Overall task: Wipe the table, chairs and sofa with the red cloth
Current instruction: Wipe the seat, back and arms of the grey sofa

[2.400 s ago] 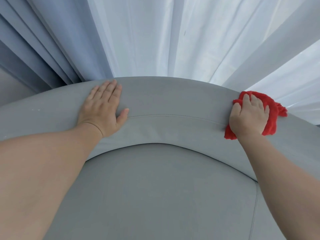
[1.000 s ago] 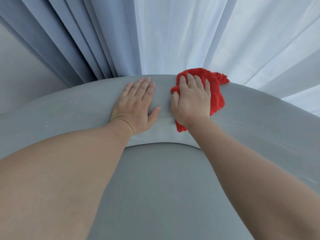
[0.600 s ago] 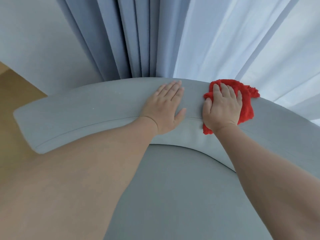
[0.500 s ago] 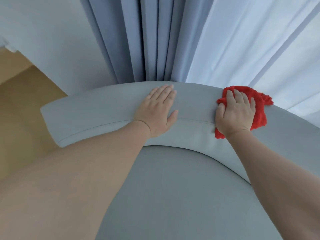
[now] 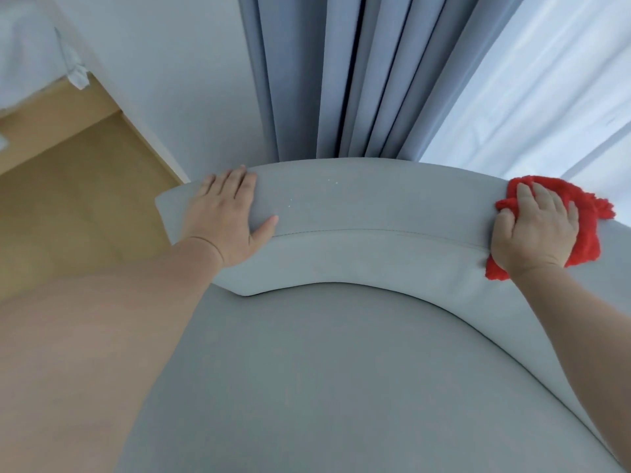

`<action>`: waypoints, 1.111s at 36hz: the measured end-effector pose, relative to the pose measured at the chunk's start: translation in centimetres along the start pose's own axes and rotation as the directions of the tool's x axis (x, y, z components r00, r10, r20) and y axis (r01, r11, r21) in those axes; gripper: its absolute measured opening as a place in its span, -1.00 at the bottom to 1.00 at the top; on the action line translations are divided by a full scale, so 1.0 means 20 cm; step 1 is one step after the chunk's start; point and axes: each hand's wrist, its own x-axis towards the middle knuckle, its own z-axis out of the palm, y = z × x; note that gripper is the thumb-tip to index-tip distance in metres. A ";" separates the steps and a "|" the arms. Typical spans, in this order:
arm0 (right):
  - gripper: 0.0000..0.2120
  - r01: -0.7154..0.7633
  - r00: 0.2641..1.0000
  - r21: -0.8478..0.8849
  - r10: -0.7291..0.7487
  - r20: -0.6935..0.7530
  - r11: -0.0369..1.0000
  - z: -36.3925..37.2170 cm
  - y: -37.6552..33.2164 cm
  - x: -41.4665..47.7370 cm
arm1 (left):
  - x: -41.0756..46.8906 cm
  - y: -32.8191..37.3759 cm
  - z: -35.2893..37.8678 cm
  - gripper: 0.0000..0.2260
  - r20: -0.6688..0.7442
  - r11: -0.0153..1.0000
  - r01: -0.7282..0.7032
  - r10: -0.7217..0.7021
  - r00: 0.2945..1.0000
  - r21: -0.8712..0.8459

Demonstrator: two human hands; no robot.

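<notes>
The grip of the right hand (image 5: pixel 536 233) is clamped on the red cloth (image 5: pixel 588 233) atop the sofa (image 5: pixel 375 199) back, left hand (image 5: pixel 225 216) flat; table, chairs unseen.

Red cloth (image 5: pixel 587 230): fuzzy and bunched, with a frayed edge sticking out toward 3 o'clock. It lies on top of the sofa backrest at 3 o'clock in the frame. Right hand (image 5: pixel 536 233) is curled over it, red showing past the fingers and below the wrist. Sofa (image 5: pixel 341 370): grey fabric, round seat at 6 o'clock. Its curved backrest arcs from 9 to 3 o'clock with a seam along it and a few white specks near 12.
</notes>
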 end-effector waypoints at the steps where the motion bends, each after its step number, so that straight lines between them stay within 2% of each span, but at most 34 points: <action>1: -0.39 -0.001 1.000 0.001 0.001 -0.004 1.000 0.00 0.00 0.00 | 0.00 0.00 0.00 -0.21 0.002 1.000 -0.003 0.004 1.000 -0.016; 19: -0.34 -0.087 0.993 -0.053 0.091 0.079 0.995 -0.05 -0.11 0.01 | 0.00 0.02 0.02 -0.30 -0.022 0.995 -0.002 0.000 1.000 -0.103; 23: -0.36 0.020 0.997 -0.039 -0.018 0.070 0.999 -0.03 -0.27 0.02 | 0.00 0.03 0.02 -0.29 -0.014 0.995 0.012 -0.013 1.000 -0.100; 33: -0.38 0.186 0.980 -0.014 -0.184 0.079 0.982 0.00 -0.65 0.00 | 0.00 0.02 0.01 -0.26 0.014 0.996 0.018 -0.016 1.000 -0.092; 40: -0.37 0.208 0.973 -0.010 -0.206 0.100 0.978 0.01 -0.74 -0.01 | 0.00 0.01 0.02 -0.26 0.022 0.996 0.013 -0.011 1.000 -0.086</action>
